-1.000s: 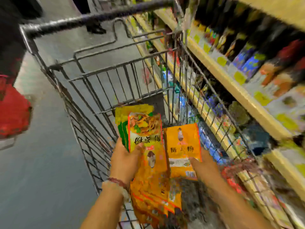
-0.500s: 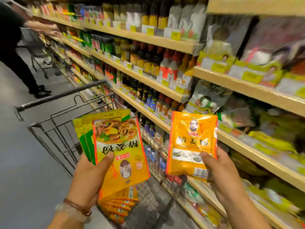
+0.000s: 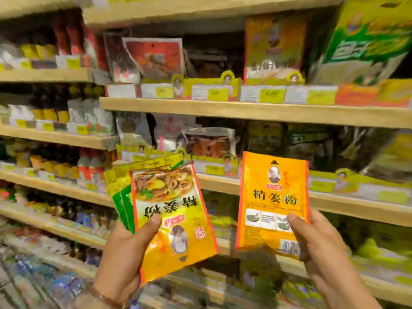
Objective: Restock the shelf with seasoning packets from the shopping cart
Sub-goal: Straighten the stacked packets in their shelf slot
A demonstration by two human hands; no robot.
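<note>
We have swung away from the shopping cart, which filled the view a second ago and is now out of sight; the shelf (image 3: 256,111) fills the frame instead, its wooden boards running across in front of us. Both hands have come up with their loads. Our left hand (image 3: 124,253) keeps its grip clamped on a fanned stack of seasoning packets (image 3: 169,210), thumb pressed across the front one, which is upside down and tilted; green-edged packets show behind it. Our right hand (image 3: 316,244) pinches a single orange packet (image 3: 273,197) by its lower right corner, upright and facing us, held apart from the stack. Neither load touches the shelf yet.

For the task, this looks like the switch from collecting to placing: the packets are out of the cart and level with the middle boards. The shelf stock is badly blurred, so we cannot say for certain which slot holds the matching product, though yellow-tagged display trays (image 3: 214,90) line the boards ahead.
</note>
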